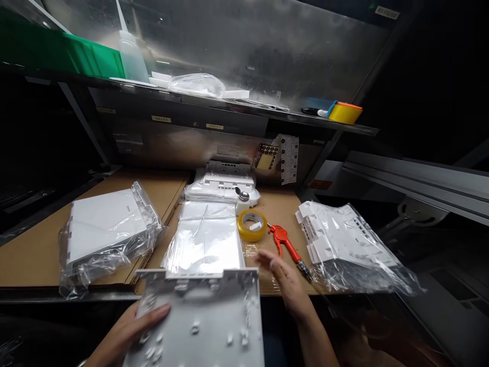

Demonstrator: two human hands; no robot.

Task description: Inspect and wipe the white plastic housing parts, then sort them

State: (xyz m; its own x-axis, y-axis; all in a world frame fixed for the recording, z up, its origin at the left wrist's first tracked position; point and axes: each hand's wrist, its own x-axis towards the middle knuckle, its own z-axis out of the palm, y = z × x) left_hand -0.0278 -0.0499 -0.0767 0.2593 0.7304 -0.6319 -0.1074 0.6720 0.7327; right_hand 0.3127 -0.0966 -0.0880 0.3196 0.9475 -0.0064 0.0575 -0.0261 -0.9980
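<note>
My left hand grips the left side of a white plastic panel, its thumb lying over the face with the small raised clips. To the right of the panel's upper corner, my right hand is raised with its fingers apart and somewhat blurred, holding nothing. Just beyond that hand lie a red air gun and a roll of yellow tape. A stack of clear plastic bags lies behind the panel's top edge.
Bagged white parts lie at the left, at the right and at the back middle. A small white bottle stands behind the tape. Across the back runs a metal shelf with a squeeze bottle and a yellow roll.
</note>
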